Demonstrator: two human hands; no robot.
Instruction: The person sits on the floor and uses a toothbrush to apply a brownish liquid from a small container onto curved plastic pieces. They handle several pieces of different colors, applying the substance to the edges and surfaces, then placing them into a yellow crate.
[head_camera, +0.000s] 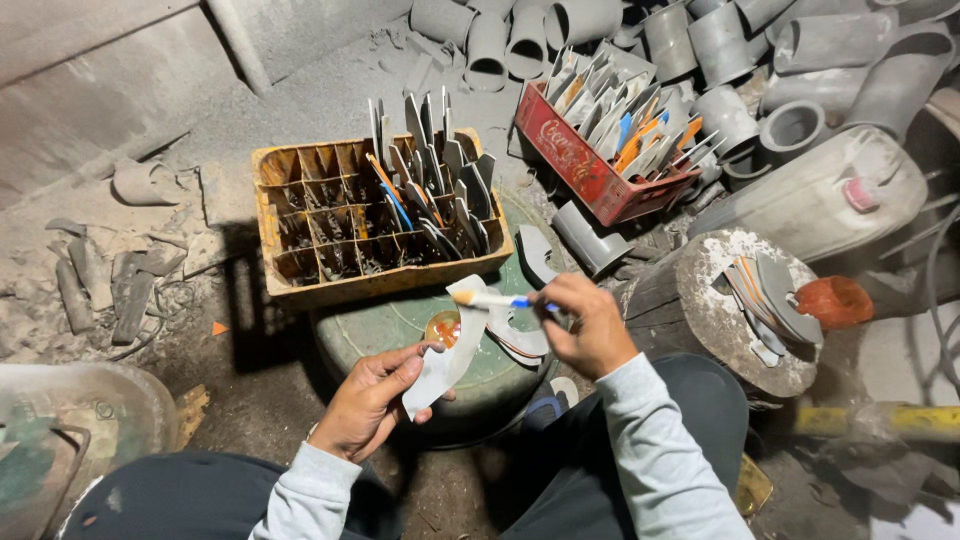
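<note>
My left hand (372, 400) gripped a curved grey plastic blade (447, 352) by its lower end, thumb over its face. My right hand (590, 325) was closed around a small white brush with a blue handle (492, 299), its tip touching the top of the blade. Both hung over a round green lid (400, 325), where a small jar of orange paste (443, 327) stood just beside the blade and two more cut pieces (520, 338) lay to the right.

Beyond the lid, a yellow divided crate (300, 215) held upright blades on its right side; farther right a red crate (590, 165) was packed with them. On my right a wooden stump (700, 310) carried a small stack of pieces (765, 300), and grey pipe sections (700, 40) lay piled at the far side.

I judged the jar most at risk: it sat right below the blade, and a swing of the blade's lower end could tip it. With dust everywhere, wet paste could also pick up grit.
</note>
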